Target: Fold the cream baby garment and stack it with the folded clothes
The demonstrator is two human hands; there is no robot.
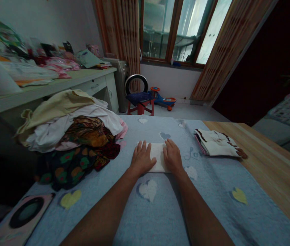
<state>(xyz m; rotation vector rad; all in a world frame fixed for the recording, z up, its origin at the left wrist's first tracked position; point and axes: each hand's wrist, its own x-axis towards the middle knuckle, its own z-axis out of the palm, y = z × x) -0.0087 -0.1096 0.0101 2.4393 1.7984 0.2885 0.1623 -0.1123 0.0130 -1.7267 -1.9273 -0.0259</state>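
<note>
A small white folded cloth lies flat on the blue heart-patterned cover, straight in front of me. My left hand rests on its left part, fingers stretched out and the thumb pointing inward. On the right part lies my right hand, palm down, its fingers extended too. Both hands press on the cloth without gripping it, and they hide its left and right ends. Whether it is a garment or a towel I cannot tell.
A heap of crumpled clothes is on the left. Some neatly folded clothes are stacked at right, beside the bare wooden surface. A pink flat box sits front left. Beyond are a cluttered desk and a red stool.
</note>
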